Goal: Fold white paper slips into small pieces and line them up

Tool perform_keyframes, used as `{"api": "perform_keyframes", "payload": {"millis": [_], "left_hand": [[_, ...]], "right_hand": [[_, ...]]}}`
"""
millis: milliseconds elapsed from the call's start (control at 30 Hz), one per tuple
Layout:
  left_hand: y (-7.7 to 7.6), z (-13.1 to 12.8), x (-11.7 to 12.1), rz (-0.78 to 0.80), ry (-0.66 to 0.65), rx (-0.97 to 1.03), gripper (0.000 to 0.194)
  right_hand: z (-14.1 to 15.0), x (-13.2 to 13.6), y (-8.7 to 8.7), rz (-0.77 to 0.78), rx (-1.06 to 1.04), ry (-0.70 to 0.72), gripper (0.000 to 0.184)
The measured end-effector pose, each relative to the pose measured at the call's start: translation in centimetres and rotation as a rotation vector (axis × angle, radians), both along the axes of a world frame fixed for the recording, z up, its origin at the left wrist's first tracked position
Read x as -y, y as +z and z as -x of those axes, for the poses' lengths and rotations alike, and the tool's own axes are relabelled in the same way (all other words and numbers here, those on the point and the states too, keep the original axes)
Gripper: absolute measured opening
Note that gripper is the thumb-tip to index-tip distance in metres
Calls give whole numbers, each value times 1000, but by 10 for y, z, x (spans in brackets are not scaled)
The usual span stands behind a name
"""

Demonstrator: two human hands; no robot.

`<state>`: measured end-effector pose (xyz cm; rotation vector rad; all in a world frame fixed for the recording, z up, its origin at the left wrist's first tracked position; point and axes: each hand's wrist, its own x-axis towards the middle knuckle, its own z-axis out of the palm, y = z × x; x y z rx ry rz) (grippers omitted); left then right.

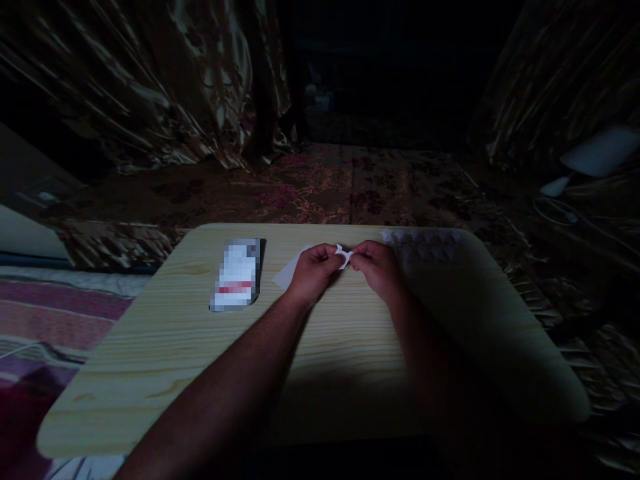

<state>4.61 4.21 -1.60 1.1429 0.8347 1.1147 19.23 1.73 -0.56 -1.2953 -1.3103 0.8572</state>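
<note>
Between my two hands is a small folded piece of white paper, above the far middle of the table. My left hand pinches its left side with thumb and fingers. My right hand is closed on the right end of the same piece. A flat white paper sheet lies partly beneath my left hand, the rest of it hidden. Past my right hand, several small folded paper pieces, pale and pointed, stand in two rows near the table's far edge.
On the left of the light wooden table lies a phone-shaped object, its surface blurred out. A patterned cloth covers the ledge beyond. Gold curtains hang behind, and a white lamp stands at right. Dim light darkens the right side.
</note>
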Motion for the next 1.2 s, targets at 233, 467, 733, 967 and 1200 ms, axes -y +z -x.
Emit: {"api": "perform_keyframes", "payload": {"millis": [233,467,733,967,1200], "left_hand": [[0,1,1,-5,-22,-41,20],[-4,1,0,-32,-18,-54,20],[-4,-1,0,-27,-36,-7,23],[-3,-1,-1,-1,-22,17,26],[-5,1,-1,-33,-50,8,23]], "right_hand": [[-1,-3,-4,6,-19,2,12],[0,-2,-4,-12,1,2,8],[0,-3,-7,-66,15,-32,10],[-1,-3,-6,-55,1,-34,13],[-1,-3,-6,-33,-31,-6,14]]}}
